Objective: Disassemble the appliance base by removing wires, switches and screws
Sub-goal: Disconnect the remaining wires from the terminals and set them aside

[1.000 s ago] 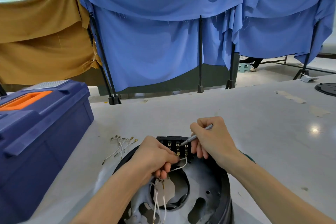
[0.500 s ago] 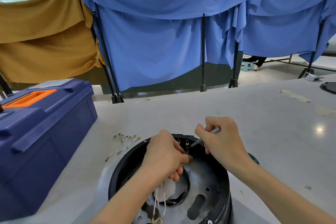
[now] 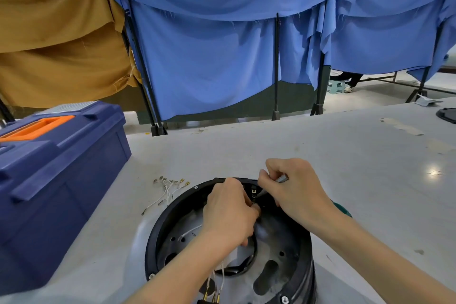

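Head camera: the right hand (image 3: pixel 297 194) grips a thin grey metal tool (image 3: pixel 282 177), its long axis slanting down-left, with the tip at the small brass terminals (image 3: pixel 253 191) on the far rim of the round black plastic appliance base (image 3: pixel 172 207). The left hand (image 3: pixel 229 215) curls just beside them; what it pinches is hidden. Thin white wires (image 3: pixel 222 276) hang beneath it.

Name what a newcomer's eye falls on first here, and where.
The left hand and right hand work inside the black appliance base at bottom centre; the right grips a thin metal tool. A big blue toolbox stands at left, with loose white wires on the table beside the base.
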### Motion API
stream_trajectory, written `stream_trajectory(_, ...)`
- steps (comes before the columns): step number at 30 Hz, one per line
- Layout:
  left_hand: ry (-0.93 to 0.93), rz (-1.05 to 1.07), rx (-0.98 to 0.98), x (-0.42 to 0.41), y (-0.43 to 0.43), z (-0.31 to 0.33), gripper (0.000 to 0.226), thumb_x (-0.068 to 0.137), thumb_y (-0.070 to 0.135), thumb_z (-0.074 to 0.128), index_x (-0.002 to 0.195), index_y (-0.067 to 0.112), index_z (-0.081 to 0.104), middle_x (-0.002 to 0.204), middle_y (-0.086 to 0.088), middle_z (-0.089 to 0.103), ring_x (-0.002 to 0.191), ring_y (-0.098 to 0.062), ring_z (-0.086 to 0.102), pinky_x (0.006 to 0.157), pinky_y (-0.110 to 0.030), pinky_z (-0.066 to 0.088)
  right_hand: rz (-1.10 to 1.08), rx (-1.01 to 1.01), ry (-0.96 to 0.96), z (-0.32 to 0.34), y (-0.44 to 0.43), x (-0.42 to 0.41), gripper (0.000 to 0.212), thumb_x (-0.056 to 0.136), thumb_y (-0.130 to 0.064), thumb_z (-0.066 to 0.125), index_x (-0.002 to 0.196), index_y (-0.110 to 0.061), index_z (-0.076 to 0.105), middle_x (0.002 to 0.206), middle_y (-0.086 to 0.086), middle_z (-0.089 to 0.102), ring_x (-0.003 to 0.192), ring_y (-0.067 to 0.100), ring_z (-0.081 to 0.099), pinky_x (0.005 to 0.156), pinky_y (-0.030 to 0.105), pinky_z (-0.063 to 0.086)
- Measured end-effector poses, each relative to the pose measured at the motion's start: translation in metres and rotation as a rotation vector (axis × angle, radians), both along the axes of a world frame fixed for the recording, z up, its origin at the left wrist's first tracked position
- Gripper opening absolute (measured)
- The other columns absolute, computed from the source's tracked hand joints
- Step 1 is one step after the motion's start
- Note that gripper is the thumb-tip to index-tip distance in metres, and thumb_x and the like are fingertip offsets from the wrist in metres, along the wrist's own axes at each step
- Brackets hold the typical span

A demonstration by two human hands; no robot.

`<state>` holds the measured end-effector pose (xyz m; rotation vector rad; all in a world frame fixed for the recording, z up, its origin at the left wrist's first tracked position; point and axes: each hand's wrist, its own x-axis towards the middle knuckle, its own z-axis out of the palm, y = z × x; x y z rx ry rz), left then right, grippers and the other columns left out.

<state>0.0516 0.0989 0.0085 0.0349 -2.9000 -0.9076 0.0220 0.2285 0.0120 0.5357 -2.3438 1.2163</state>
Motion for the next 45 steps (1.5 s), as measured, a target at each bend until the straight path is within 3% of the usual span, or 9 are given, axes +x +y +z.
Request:
stream_trajectory(3,-0.02,0.028,0.108,-0.004,-0.001,-0.003,0.019,0.086,0.014,0.062,0.071,0.002,0.065,0.037,-0.001,0.054,0.027,-0.015,0.049,0.036,-0.014,0.034,0.006,0.062,0.034,-0.001,-0.001,0.0,0.054,0.087,-0.007,0.06,0.051,-0.021,0.021,0.047,-0.005,0.022,0.056,0.019,0.025,0.056,0.036,0.03)
stream_trajectory(8,-0.018,0.025,0.18,-0.004,-0.002,-0.006,0.02,0.087,0.012,0.062,0.073,-0.002,0.067,0.034,0.0,0.051,0.023,-0.013,0.046,0.029,-0.011,0.027,0.035,0.111,0.037,0.0,-0.003,-0.004,0.054,0.086,-0.006,0.058,0.052,-0.022,0.02,0.046,-0.005,0.019,0.057,0.019,0.022,0.056,0.033,0.026)
stream_trajectory(21,-0.07,0.035,0.266,-0.004,-0.001,-0.005,0.018,0.086,0.006,0.061,0.07,-0.002,0.066,0.035,-0.002,0.053,0.023,-0.012,0.044,0.03,-0.012,0.03,0.102,0.036,-0.033,0.002,-0.002,-0.01,0.052,0.075,0.001,0.059,0.052,-0.02,0.016,0.054,-0.006,0.013,0.059,0.015,0.016,0.056,0.032,0.019)
stream_trajectory(28,-0.073,0.023,0.247,-0.004,-0.001,-0.004,0.024,0.087,0.007,0.062,0.064,-0.001,0.065,0.035,-0.002,0.054,0.024,-0.012,0.045,0.031,-0.013,0.032,0.115,-0.103,-0.019,-0.007,-0.001,-0.008,0.052,0.079,0.003,0.057,0.054,-0.02,0.018,0.053,-0.005,0.016,0.058,0.014,0.017,0.054,0.031,0.025)
stream_trajectory(35,-0.06,0.031,0.259,-0.005,-0.001,-0.006,0.015,0.088,0.008,0.062,0.077,-0.002,0.066,0.036,-0.001,0.053,0.026,-0.015,0.048,0.033,-0.016,0.035,0.134,0.059,0.053,-0.004,-0.002,-0.006,0.051,0.081,0.003,0.058,0.054,-0.019,0.021,0.052,-0.005,0.022,0.058,0.014,0.021,0.055,0.033,0.025)
stream_trajectory(45,-0.072,0.031,0.265,-0.005,-0.001,-0.005,0.015,0.086,0.007,0.064,0.073,0.0,0.064,0.037,-0.002,0.054,0.026,-0.014,0.048,0.031,-0.015,0.033,0.137,0.062,-0.025,0.0,-0.002,-0.01,0.052,0.076,0.002,0.058,0.052,-0.02,0.018,0.054,-0.002,0.015,0.058,0.016,0.016,0.055,0.031,0.019)
